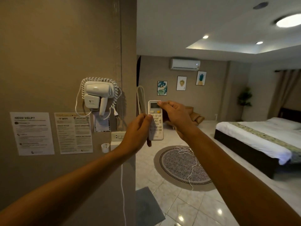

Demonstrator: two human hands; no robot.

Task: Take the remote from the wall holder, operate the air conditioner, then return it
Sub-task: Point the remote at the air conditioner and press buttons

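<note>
Head view: both hands hold remote point(156, 121); notice point(32, 133) reads "NEED HELP?"

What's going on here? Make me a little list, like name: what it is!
remote: white, upright, held out in front of the person
left hand: grips the remote's lower left edge
right hand: fingers on the top right corner by the screen
air conditioner: high on the far wall
hair dryer: mounted on the near wall, left of the remote

Beige walls point(57, 38) carry a hair dryer point(97, 93) and notices point(32, 133); tiled floor point(187, 207), round rug point(182, 167), bed point(260, 141), three framed prints point(181, 83), lit ceiling lamps point(288, 21).
</note>
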